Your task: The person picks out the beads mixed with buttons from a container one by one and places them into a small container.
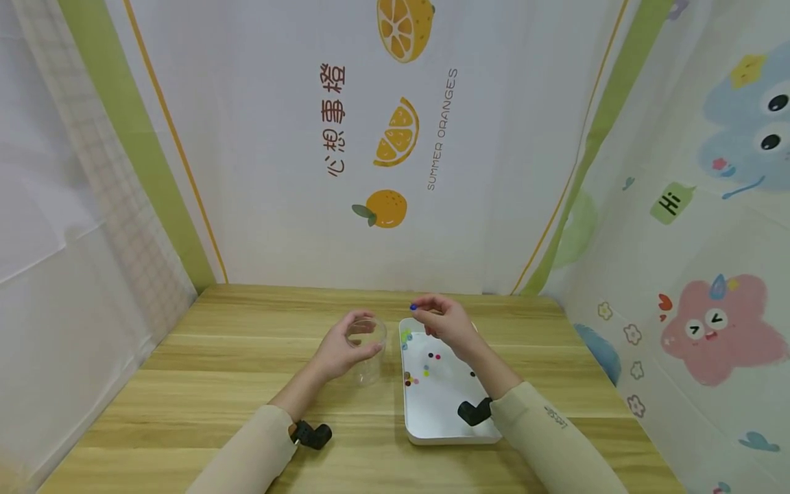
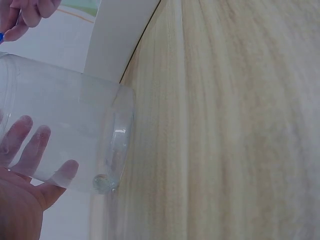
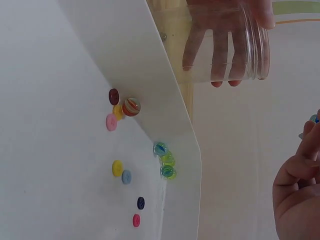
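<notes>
My left hand grips a clear jar round its upper part, left of the white tray. The jar is upright on the table, and a clear marble lies at its bottom in the left wrist view. Above the tray's far end, my right hand pinches a small blue piece between thumb and fingertips; whether it is a button or a marble cannot be told. In the right wrist view the fingers partly hide that piece, with a bluish-green round bit showing beside it.
The white tray holds loose buttons, such as a yellow button and a pink button. A striped marble and several green-blue marbles lie along its wall. A printed curtain hangs behind the wooden table.
</notes>
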`<state>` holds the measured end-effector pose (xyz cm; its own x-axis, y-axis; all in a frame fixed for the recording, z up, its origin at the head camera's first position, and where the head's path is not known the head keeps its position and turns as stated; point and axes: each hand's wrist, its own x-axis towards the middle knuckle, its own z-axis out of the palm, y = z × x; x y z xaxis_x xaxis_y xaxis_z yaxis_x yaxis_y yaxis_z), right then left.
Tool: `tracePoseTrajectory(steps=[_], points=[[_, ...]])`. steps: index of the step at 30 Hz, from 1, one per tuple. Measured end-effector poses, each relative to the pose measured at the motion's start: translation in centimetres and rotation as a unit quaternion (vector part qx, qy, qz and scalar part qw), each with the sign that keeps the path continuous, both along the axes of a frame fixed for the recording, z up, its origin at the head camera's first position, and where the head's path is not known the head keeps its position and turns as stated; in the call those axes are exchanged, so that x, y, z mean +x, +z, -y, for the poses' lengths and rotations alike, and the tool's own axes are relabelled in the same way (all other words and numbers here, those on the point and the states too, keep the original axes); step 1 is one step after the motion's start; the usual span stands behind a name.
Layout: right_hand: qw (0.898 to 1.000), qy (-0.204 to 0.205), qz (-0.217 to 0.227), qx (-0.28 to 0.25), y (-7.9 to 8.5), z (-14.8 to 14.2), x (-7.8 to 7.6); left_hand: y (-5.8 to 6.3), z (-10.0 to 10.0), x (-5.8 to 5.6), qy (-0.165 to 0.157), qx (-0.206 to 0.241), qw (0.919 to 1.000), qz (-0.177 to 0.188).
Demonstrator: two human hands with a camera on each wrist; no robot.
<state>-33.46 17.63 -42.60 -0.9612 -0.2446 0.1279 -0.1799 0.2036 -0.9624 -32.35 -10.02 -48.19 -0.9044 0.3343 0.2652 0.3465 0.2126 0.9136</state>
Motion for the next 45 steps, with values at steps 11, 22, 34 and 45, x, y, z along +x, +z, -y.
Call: tracePoseTrajectory(steps=[11, 22, 34, 45], points=[[0.999, 0.033, -0.008, -0.019, 0.1, 1.2, 0.1, 0.2, 0.0, 0.1, -0.001, -0.002, 1.0, 0.006], [0.998, 0.055, -0.012, -0.021, 0.5, 2.5, 0.5, 0.3, 0.1, 0.2, -0.005, 0.0, 0.9999, 0.009], [0.997, 0.067, -0.017, -0.019, 1.1, 4.1, 0.8, 0.4, 0.1, 0.2, -0.006, 0.002, 0.9999, 0.011], [0.997, 0.08, -0.019, 0.006, 0.5, 5.5, 0.5, 0.3, 0.1, 0.1, -0.006, 0.004, 0.9998, 0.016]])
